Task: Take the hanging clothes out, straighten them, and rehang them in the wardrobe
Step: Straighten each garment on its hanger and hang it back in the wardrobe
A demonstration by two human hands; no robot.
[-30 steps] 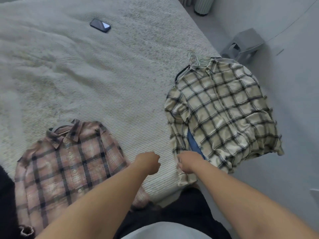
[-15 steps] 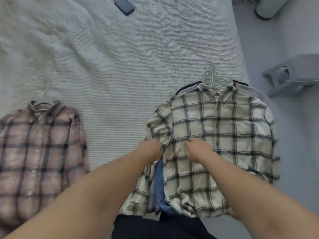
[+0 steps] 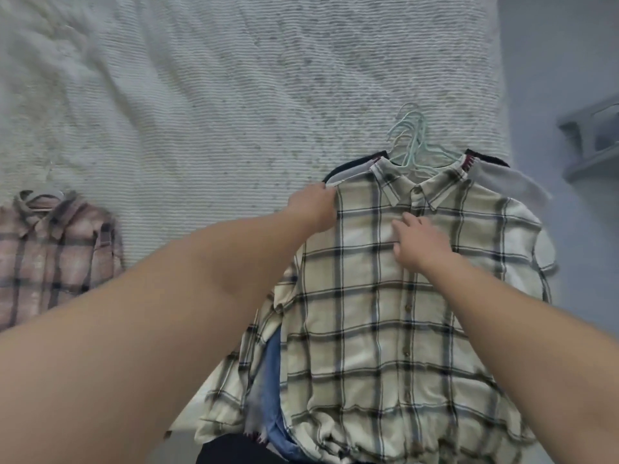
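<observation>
Cream plaid shirt (image 3: 385, 323) lies atop stacked clothes at the bed's (image 3: 234, 95) right edge. Left hand (image 3: 315, 207) grips its shoulder; right hand (image 3: 418, 242) presses flat, fingers spread, below the collar.

I count two plaid shirts (image 3: 395, 313) (image 3: 50, 249), one bunch of hangers (image 3: 413, 139), one bed (image 3: 217, 95), my two hands (image 3: 315, 209) (image 3: 420, 242).
</observation>
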